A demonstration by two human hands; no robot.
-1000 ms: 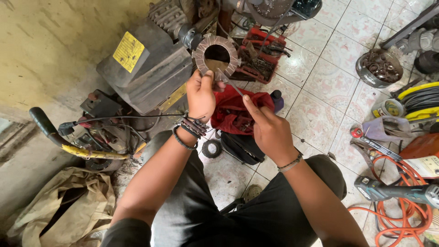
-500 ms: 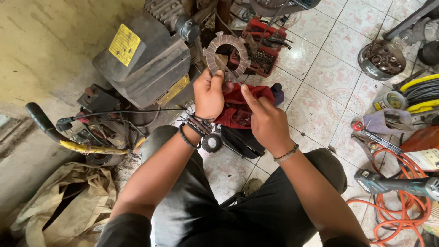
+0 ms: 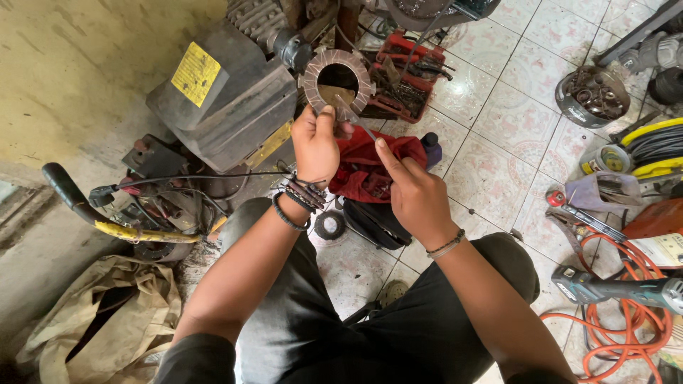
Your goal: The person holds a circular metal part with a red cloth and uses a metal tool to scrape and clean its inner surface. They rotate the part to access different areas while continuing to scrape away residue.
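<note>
My left hand [image 3: 314, 146] grips the lower edge of a flat slotted metal ring [image 3: 336, 81] and holds it upright in front of me. My right hand [image 3: 413, 192] pinches a thin metal rod [image 3: 353, 117] whose tip reaches up to the ring's lower inner edge. Both wrists wear dark bracelets. A red cloth [image 3: 370, 171] lies just below the hands, on top of a black bag [image 3: 375, 222].
A big grey motor block [image 3: 226, 96] with a yellow label stands left of the ring. A red tool tray [image 3: 404, 75] lies behind it. At right are a bowl of metal parts [image 3: 591, 91], an orange cable [image 3: 617, 313] and a power tool [image 3: 617, 290].
The ring has swung from tilted right back to the left and faces me more squarely. The right hand shifted slightly, still holding the rod at the ring.
</note>
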